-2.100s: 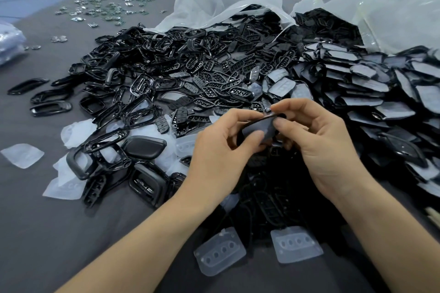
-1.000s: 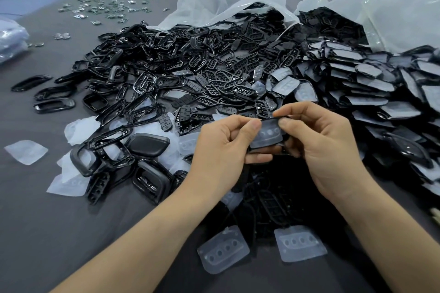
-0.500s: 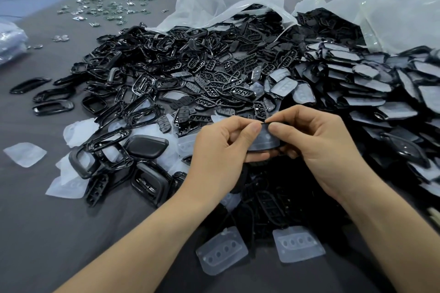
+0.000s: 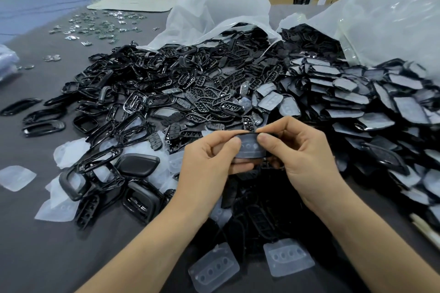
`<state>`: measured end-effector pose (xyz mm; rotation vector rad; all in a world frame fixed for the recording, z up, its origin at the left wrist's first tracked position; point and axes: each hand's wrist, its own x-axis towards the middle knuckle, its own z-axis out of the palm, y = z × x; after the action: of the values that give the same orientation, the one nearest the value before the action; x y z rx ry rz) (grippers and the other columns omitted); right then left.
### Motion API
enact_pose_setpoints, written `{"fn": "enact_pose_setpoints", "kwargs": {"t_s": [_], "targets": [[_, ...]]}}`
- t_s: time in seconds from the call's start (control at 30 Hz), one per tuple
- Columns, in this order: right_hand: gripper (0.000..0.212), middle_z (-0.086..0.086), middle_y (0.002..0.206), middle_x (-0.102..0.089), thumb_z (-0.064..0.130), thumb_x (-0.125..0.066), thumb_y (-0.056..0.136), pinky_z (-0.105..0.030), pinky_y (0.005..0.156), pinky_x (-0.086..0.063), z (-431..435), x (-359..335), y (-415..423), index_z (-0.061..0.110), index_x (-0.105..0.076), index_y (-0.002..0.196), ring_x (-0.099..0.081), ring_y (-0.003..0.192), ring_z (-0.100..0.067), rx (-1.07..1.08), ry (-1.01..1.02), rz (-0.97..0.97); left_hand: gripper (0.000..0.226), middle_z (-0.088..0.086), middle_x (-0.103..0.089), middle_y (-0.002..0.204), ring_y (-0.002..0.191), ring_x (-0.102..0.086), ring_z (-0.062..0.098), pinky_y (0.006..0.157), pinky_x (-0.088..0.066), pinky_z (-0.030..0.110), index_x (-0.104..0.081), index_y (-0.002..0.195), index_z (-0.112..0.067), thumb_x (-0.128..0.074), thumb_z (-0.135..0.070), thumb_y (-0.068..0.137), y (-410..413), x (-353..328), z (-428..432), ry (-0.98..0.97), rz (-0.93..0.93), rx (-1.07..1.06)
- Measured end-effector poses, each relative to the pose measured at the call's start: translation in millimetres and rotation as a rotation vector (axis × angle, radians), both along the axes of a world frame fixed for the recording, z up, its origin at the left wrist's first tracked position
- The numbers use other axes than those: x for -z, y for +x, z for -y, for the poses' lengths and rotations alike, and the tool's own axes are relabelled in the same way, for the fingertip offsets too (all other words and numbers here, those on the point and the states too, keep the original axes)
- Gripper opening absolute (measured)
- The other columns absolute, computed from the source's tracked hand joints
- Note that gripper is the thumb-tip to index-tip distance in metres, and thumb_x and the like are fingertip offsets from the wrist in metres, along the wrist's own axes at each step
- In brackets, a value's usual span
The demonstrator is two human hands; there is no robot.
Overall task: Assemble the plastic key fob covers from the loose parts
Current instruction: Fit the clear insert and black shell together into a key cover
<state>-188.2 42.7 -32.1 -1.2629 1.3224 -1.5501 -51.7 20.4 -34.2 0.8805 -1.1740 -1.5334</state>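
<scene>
Both hands hold one black key fob cover part with a translucent button pad (image 4: 249, 148) in it, above the near middle of the table. My left hand (image 4: 209, 162) grips its left end between thumb and fingers. My right hand (image 4: 297, 152) pinches its top right edge with thumb and forefinger. A big heap of loose black frames and button grids (image 4: 171, 93) covers the table behind the hands. Black shells with grey film (image 4: 357, 102) are piled at the right. Two translucent pads (image 4: 214, 269) (image 4: 288, 257) lie near the front edge.
Two white plastic bags (image 4: 221, 12) (image 4: 385, 21) spill parts at the back. Small shiny metal pieces (image 4: 95, 26) are scattered at the far left. A black back shell (image 4: 138, 165) and several translucent pads (image 4: 16, 177) lie to the left on the grey cloth (image 4: 35, 257).
The part has been turned in my fingers, its pad side now facing me. My right thumb and forefinger have shifted to its top edge. Both hands stayed in about the same place.
</scene>
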Motion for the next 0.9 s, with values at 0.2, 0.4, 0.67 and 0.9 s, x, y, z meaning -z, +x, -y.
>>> {"fn": "enact_pose_setpoints", "kwargs": {"t_s": [0.2,0.4,0.67,0.9], "targets": [[0.018,0.012,0.060,-0.061,-0.002,-0.066,0.084,-0.010,0.054,-0.040,-1.8,1.8,3.8,0.014,-0.064,0.076,-0.052,0.055,0.002,-0.012,-0.048,-0.053,0.024,0.008,-0.073,0.071,0.060,-0.070,0.018,0.048,-0.050,0.018,-0.069,0.084,-0.010,-0.050,0.001,0.094,1.2,-0.2,-0.3,0.050,0.029,-0.037],[0.018,0.013,0.061,-0.062,0.000,-0.067,0.084,-0.010,0.055,-0.040,-1.7,1.7,5.3,0.016,-0.064,0.075,-0.052,0.056,0.003,-0.019,-0.073,-0.095,0.025,0.012,-0.071,0.075,0.058,-0.069,0.020,0.043,-0.046,0.018,-0.069,0.085,-0.008,-0.048,0.003,0.092,4.1,0.6,1.5,0.067,0.024,-0.021],[0.021,0.010,0.062,-0.063,0.001,-0.066,0.085,-0.012,0.055,-0.042,-3.0,1.8,4.8,0.018,-0.064,0.074,-0.055,0.057,0.000,-0.025,-0.074,-0.048,0.031,0.006,-0.068,0.071,0.055,-0.063,0.015,0.044,-0.046,0.020,-0.070,0.084,-0.014,-0.045,0.001,0.092,5.7,-0.3,3.0,0.032,0.003,0.042],[0.021,0.010,0.064,-0.064,0.002,-0.066,0.085,-0.012,0.055,-0.042,-3.1,2.1,5.2,0.020,-0.064,0.075,-0.056,0.058,0.000,-0.026,-0.081,-0.052,0.028,0.001,-0.064,0.064,0.050,-0.057,0.010,0.047,-0.046,0.018,-0.071,0.085,-0.013,-0.050,0.004,0.092,4.3,0.2,2.3,-0.041,0.053,0.020]]}}
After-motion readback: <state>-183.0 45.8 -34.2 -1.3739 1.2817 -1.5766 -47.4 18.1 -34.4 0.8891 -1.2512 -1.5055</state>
